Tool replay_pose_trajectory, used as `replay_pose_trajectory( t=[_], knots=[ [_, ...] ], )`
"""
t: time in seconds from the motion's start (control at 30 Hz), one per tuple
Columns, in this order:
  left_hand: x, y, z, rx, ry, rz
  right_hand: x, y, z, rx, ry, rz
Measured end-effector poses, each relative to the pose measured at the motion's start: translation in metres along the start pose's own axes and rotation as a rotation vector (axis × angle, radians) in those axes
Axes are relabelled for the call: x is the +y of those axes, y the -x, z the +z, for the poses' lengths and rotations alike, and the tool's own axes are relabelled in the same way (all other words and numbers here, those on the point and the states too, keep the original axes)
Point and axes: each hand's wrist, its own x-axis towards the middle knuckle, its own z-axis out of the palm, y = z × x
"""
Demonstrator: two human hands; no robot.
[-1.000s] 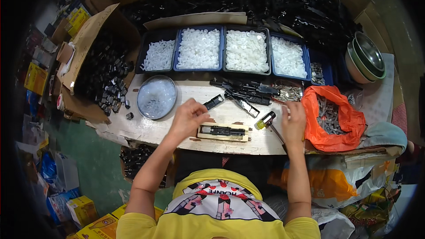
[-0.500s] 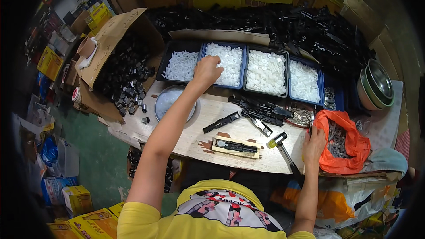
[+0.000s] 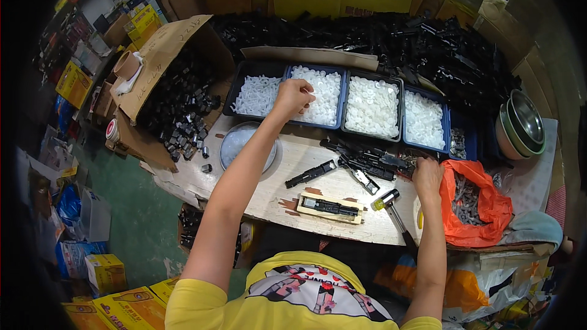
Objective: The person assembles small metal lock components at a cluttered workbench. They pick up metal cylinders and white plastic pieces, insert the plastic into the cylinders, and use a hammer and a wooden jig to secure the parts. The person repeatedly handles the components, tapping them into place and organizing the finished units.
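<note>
My left hand [image 3: 295,98] is over the tray of small white plastic discs [image 3: 322,101], its fingers pinched together. Whatever is between the fingertips is too small to name. My right hand [image 3: 428,176] is bent over the small metal pins [image 3: 406,162], beside an orange plastic bag [image 3: 451,223]. Its fingers are curled and their tips hidden, so what they hold cannot be made out. Between my arms, a black elongated mechanism [image 3: 332,206] lies in a pale holder [image 3: 302,208]. A hammer [image 3: 396,212] with a yellow-and-black head rests to its right.
Other trays hold white parts [image 3: 257,95], [image 3: 372,107], [image 3: 424,119]. Black mechanisms [image 3: 367,162] lie before them, with a large black heap [image 3: 428,55] behind. A carton [image 3: 160,64] spills dark metal pieces at left. A round bowl [image 3: 274,157] sits under my left forearm; nested bowls [image 3: 527,122] stand right.
My right hand has moved forward from the bag's near left edge to the metal pins. My left hand stays over the disc tray, its fingers drawn closer together. The whole view has shifted slightly.
</note>
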Motion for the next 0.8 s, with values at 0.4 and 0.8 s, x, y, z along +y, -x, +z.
replay_pose_trajectory(
  t=[0.4, 0.8],
  knots=[
    [0.009, 0.127, 0.011, -0.167, 0.712, -0.033, 0.016, 0.02, 0.005, 0.334, -0.317, -0.109],
    [0.005, 0.219, 0.051, -0.324, 0.761, -0.121, -0.115, 0.082, -0.051, -0.062, -1.136, -0.56]
  ],
)
